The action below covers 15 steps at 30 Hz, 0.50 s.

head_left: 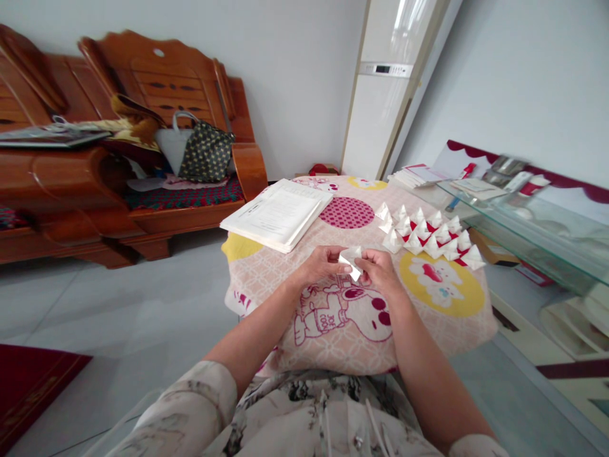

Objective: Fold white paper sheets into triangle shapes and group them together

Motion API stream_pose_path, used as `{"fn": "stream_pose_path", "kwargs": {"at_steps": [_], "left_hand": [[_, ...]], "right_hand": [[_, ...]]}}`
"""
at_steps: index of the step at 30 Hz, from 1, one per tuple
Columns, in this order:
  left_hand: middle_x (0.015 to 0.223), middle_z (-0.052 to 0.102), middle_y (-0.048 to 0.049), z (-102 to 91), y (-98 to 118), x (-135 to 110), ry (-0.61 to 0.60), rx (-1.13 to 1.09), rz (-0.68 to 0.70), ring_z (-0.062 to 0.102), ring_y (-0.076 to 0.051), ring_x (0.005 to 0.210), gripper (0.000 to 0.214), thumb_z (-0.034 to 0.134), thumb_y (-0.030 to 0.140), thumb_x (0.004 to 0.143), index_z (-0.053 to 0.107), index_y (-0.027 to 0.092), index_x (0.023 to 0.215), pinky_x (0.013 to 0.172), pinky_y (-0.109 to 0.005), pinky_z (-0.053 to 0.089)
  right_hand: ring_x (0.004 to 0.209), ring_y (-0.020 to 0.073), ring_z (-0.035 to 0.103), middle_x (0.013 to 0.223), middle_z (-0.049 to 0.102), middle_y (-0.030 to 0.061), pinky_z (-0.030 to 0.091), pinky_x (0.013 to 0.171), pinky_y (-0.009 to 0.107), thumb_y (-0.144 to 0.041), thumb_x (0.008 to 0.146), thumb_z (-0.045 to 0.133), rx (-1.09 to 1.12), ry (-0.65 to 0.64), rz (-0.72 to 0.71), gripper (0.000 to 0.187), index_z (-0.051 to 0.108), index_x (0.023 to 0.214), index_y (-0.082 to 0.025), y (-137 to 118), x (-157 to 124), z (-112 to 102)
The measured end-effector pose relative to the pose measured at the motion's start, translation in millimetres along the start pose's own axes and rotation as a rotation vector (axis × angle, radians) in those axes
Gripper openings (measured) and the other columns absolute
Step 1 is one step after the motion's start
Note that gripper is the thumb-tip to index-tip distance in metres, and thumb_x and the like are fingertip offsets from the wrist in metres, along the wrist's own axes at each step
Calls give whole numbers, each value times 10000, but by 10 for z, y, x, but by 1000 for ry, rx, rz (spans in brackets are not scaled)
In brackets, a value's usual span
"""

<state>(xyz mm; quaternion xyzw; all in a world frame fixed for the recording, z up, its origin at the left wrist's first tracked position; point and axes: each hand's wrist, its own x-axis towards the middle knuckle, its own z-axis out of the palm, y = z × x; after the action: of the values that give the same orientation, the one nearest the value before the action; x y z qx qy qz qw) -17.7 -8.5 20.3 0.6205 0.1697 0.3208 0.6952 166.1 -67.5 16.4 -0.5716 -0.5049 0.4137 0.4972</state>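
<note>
Paper (351,259) over pink tablecloth (328,236), grey floor (176,298)

hands (321,265) (380,271): 2 | held paper (351,256): 1 | tabletop paper stack (276,216): 1 | folded papers (432,247): about 15

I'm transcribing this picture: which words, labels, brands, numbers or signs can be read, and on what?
"JOE COOL", apparently: cartoon dog's shirt, printed on the tablecloth.
Paper stack: print too small to read.
Red mat: gold lettering too blurred to read.
Tall white unit's panel: markings too small to read.
Nothing else legible.
</note>
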Motion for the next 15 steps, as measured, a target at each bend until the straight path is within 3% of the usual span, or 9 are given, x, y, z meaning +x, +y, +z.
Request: {"fn": "stream_pose_path", "kwargs": {"at_steps": [8, 12, 15], "left_hand": [[620, 608, 1, -34, -59, 1, 83, 199, 0, 498, -78, 526, 401, 803, 472, 713, 698, 93, 794, 490, -190, 357], [613, 623, -16, -49, -98, 26, 121, 138, -31, 519, -92, 514, 434, 775, 510, 729, 711, 89, 814, 490, -203, 396], [675, 670, -43, -63, -132, 43, 185, 72, -46, 576, -114, 566, 447, 784, 512, 720, 719, 88, 845, 546, -227, 466]], "right_hand": [[333, 92, 428, 416, 534, -33, 263, 321, 200, -425, 682, 769, -1, 28, -28, 284, 639, 624, -179, 13, 23, 18], [359, 112, 470, 476, 581, -30, 326, 342, 217, -428, 720, 754, 39, 86, -80, 315, 728, 888, -162, 21, 36, 24], [486, 151, 583, 638, 679, 14, 439, 430, 253, -458, 778, 711, 87, 158, -197, 355, 739, 991, -175, 4, 29, 25]]}}
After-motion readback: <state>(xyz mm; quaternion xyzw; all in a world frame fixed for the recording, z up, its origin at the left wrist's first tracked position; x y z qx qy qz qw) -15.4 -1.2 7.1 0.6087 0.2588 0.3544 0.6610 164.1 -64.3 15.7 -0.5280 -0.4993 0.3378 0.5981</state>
